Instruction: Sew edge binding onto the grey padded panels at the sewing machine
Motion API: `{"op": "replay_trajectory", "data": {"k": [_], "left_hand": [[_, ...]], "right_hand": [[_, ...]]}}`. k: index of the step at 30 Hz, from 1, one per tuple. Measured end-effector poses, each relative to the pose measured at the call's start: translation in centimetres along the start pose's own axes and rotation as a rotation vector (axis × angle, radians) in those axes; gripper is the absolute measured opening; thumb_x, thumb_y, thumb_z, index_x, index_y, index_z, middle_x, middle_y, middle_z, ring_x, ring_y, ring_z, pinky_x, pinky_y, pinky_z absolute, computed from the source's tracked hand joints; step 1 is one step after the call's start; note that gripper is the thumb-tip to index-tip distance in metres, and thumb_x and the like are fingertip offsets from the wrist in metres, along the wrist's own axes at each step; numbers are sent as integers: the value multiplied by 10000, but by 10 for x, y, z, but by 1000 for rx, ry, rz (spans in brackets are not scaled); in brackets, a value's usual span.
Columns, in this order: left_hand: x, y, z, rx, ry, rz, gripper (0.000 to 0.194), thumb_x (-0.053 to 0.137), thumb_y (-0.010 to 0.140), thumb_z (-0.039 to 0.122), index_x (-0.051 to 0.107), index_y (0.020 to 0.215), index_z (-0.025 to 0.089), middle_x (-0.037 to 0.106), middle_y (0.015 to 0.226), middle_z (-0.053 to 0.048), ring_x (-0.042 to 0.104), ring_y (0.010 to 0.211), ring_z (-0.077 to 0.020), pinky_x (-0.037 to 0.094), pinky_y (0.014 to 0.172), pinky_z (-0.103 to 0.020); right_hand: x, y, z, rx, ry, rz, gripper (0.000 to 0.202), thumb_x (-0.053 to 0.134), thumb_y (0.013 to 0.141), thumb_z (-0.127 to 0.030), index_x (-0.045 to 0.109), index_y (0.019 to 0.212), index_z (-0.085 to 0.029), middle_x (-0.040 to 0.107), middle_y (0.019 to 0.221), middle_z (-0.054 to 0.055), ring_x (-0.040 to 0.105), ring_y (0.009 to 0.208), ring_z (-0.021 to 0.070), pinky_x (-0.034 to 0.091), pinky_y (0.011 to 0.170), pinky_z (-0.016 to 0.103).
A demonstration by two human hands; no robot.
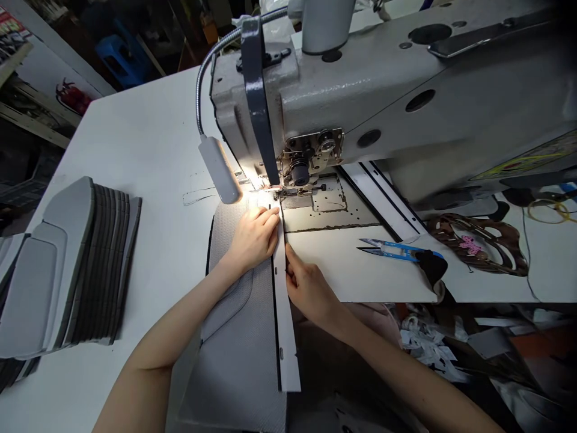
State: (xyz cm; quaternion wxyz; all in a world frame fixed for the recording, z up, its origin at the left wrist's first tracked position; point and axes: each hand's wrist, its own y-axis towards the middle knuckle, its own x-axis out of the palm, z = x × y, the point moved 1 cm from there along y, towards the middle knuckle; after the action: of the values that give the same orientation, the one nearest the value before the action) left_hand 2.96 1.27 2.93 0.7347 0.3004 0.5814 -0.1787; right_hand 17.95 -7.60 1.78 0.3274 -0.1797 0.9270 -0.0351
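A grey fabric panel (238, 373) lies under the sewing machine's needle area (276, 191), with a long white strip (283, 325) edged in black along its right side. My left hand (255, 237) rests on the panel just in front of the presser foot. Its bent fingers press together on the strip's upper end. Lower down, my right hand (311, 288) has the strip's right edge between a forward-pointing index finger and the thumb side, which is partly hidden. Its other fingers are curled in.
Stacked grey panels (103, 258) stand at left on the white table (171, 138). The machine head (360, 90) and its lamp (219, 168) overhang the work. Blue thread snips (392, 249), dark strips (383, 198) and a brown ornate tray-like object (505, 252) lie at right.
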Motion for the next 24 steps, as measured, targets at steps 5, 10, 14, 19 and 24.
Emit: {"op": "replay_trajectory", "data": {"k": [5,10,14,19,24], "left_hand": [[3,10,-9,-1,9,22,185,430,961,182,615,973,175,685,1226,-117,607,1072,-273,516,903,-447],[3,8,-10,14,12,35,227,421,989,195,621,883,185,723,1065,-90,629,972,-237,532,841,-407],[4,2,-7,4,-22,79,201,447,974,177,633,898,180,722,1097,-83,625,1016,-233,544,851,-391],[7,9,-11,-17,-13,71,202,450,972,168,646,922,178,722,1118,-82,628,1035,-239,540,891,-411],[8,18,-18,-32,-8,40,215,450,979,189,657,920,189,719,1107,-86,631,1037,-241,530,907,-422]], "right_hand": [[-8,10,-3,24,-3,-28,641,419,861,-42,380,1499,5,585,635,-2,524,561,151,414,592,241],[-9,21,-3,32,-32,-10,612,430,868,-65,418,1478,-19,602,639,0,522,563,158,407,613,248],[-12,29,-3,27,-20,13,589,420,878,-80,436,1465,-27,596,637,-2,514,558,159,414,623,257],[-8,8,-5,13,21,-11,633,407,902,-146,336,1513,3,602,681,24,526,575,168,454,624,281],[7,-25,-3,5,100,-114,834,456,855,-121,79,1586,19,590,682,18,537,607,182,476,601,294]]}}
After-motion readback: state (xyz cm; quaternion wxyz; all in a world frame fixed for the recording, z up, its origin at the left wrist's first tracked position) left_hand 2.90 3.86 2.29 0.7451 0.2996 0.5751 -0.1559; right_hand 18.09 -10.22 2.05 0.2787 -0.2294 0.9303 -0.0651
